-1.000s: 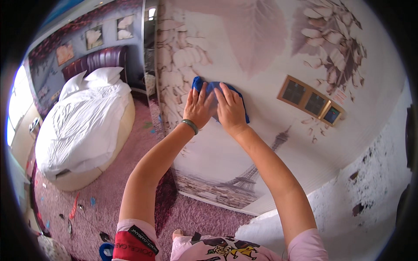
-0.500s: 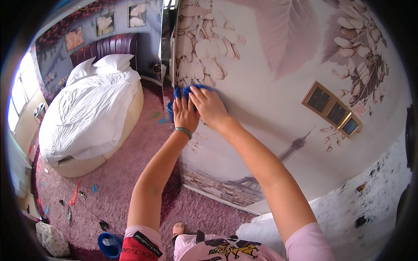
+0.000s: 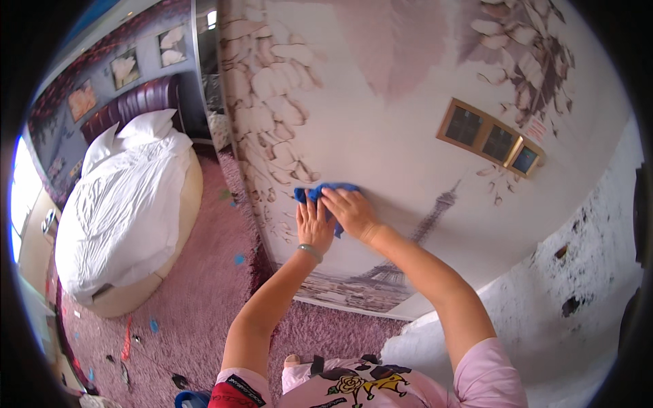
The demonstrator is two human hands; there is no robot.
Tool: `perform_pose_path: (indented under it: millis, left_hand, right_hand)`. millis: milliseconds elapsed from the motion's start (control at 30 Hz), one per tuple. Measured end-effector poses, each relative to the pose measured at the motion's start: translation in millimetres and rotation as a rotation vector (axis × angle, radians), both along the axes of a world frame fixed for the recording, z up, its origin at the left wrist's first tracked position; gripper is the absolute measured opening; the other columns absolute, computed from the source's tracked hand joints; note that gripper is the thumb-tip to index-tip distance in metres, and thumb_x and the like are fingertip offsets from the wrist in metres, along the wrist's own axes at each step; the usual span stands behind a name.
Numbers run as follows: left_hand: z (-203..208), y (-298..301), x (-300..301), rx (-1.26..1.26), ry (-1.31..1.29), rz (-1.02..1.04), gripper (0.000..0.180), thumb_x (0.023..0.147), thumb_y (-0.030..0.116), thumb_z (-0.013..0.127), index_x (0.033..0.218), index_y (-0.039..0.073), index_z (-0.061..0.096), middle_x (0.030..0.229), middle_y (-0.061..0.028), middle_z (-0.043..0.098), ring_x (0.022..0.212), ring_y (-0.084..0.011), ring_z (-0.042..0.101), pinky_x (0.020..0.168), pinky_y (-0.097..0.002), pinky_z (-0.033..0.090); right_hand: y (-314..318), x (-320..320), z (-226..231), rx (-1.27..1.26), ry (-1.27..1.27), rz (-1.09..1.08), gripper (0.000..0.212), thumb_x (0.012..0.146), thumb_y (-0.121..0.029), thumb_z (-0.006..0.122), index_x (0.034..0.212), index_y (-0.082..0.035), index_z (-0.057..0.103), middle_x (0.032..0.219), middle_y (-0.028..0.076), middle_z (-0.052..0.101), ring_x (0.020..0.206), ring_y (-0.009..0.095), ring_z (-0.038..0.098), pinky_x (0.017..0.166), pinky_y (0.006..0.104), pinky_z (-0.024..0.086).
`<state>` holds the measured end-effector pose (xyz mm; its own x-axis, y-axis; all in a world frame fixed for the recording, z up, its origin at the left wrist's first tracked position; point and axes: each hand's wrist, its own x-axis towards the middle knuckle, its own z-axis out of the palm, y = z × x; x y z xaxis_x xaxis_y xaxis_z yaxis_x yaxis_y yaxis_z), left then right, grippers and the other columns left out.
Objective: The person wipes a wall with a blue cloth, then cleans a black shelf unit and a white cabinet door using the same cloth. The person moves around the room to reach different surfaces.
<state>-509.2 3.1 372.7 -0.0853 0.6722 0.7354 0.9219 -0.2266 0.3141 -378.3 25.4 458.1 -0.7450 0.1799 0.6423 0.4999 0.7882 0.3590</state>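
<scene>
Both my hands press a blue cloth flat against a wall printed with pale flowers and a tower drawing. My left hand, with a bracelet at the wrist, lies on the cloth's lower left part with fingers spread. Beside it, my right hand covers the cloth's right part. Only the top and left edges of the cloth show around the fingers.
A row of three wall switches in a gold frame sits to the right on the wall. A round bed with white bedding stands at the left on purple carpet. Small litter lies on the carpet at lower left.
Both hands have slid the cloth down the wall. The view has tilted with them.
</scene>
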Motion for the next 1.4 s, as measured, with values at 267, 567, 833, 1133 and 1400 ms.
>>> perform_pose_path:
  millis: [267,567,833,1133,1400]
  left_hand:
    - [110,11,83,0.252,0.126,-0.152,0.057,0.085,0.034,0.051,0.130,0.000,0.041,0.140,-0.0275,0.029,0.131,-0.0428,0.025,0.105,-0.0519,0.020]
    - [122,9,200,0.280,0.400,-0.489,0.058,0.078,0.031,0.063,0.130,0.010,0.046,0.145,-0.0140,0.029,0.136,-0.0360,0.019,0.109,-0.0492,0.017]
    - [148,0,348,0.272,0.594,-0.633,0.051,0.082,0.024,0.056,0.131,0.013,0.043,0.143,-0.0085,0.031,0.136,-0.0327,0.020,0.109,-0.0452,0.018]
    - [191,-6,448,0.446,0.743,-0.534,0.047,0.084,0.025,0.052,0.129,0.015,0.044,0.140,-0.0059,0.035,0.134,-0.0305,0.024,0.107,-0.0405,0.020]
    - [270,-13,461,0.547,0.480,-0.506,0.053,0.084,0.026,0.051,0.135,0.016,0.041,0.146,-0.0129,0.027,0.135,-0.0367,0.020,0.108,-0.0484,0.017]
  right_hand:
    - [-27,84,79,0.151,0.292,-0.141,0.037,0.072,-0.005,0.058,0.109,0.000,0.057,0.121,0.013,0.052,0.099,0.028,0.053,0.083,0.0391,0.045]
    - [-63,223,51,0.068,0.492,-0.404,0.043,0.072,0.001,0.059,0.114,-0.003,0.054,0.123,0.017,0.050,0.106,0.034,0.051,0.090,0.0408,0.042]
    - [-84,350,35,0.118,0.694,-0.622,0.050,0.071,0.003,0.056,0.120,0.001,0.049,0.127,0.018,0.046,0.113,0.032,0.048,0.095,0.0399,0.039]
    - [-82,425,57,0.208,0.878,-0.698,0.043,0.079,0.002,0.050,0.121,0.003,0.049,0.133,0.023,0.041,0.120,0.039,0.042,0.100,0.0438,0.036]
    - [-71,429,155,0.452,0.896,-0.606,0.040,0.077,-0.003,0.055,0.116,0.005,0.052,0.127,0.024,0.046,0.114,0.038,0.046,0.095,0.0440,0.039]
